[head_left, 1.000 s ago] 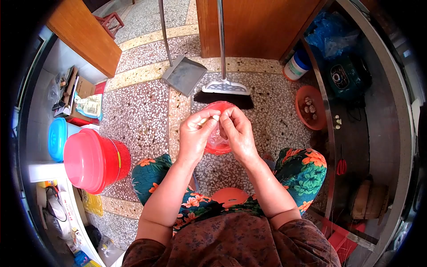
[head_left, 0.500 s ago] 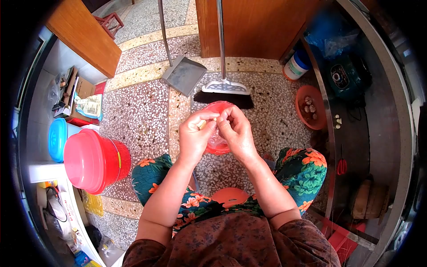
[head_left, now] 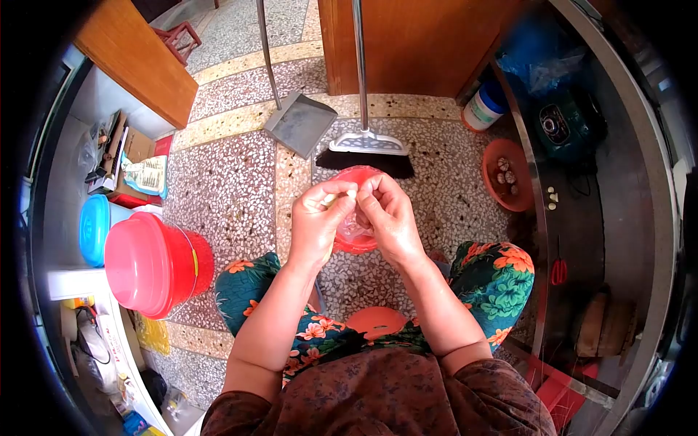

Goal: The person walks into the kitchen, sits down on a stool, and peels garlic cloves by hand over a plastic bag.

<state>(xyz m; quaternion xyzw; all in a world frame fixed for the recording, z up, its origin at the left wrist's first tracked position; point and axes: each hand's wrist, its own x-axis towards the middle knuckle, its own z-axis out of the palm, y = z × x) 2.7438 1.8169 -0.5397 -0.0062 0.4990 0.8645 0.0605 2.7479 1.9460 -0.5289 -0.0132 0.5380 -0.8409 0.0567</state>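
Observation:
My left hand (head_left: pixel 315 218) is closed around a small pale garlic clove (head_left: pixel 331 199), held between thumb and fingers. My right hand (head_left: pixel 391 218) is also closed, its thumb and index finger pinched at the clove's end; what lies in that pinch is too small to make out. Both hands meet over a red basin (head_left: pixel 361 248) on the floor, which has a clear plastic bag (head_left: pixel 354 229) inside. The hands hide much of the basin.
Beyond the basin stand a broom (head_left: pixel 367 142) and a grey dustpan (head_left: pixel 302 123). At right are an orange bowl (head_left: pixel 491 192) with garlic bulbs and a shelf with several cloves (head_left: pixel 552 198). A red lidded bucket (head_left: pixel 156 261) stands left. An orange-red round thing (head_left: pixel 376 322) lies between my legs.
My fingertips have shifted slightly at the clove, and the right hand has turned a little. The hands stay over the basin; the rest looks the same.

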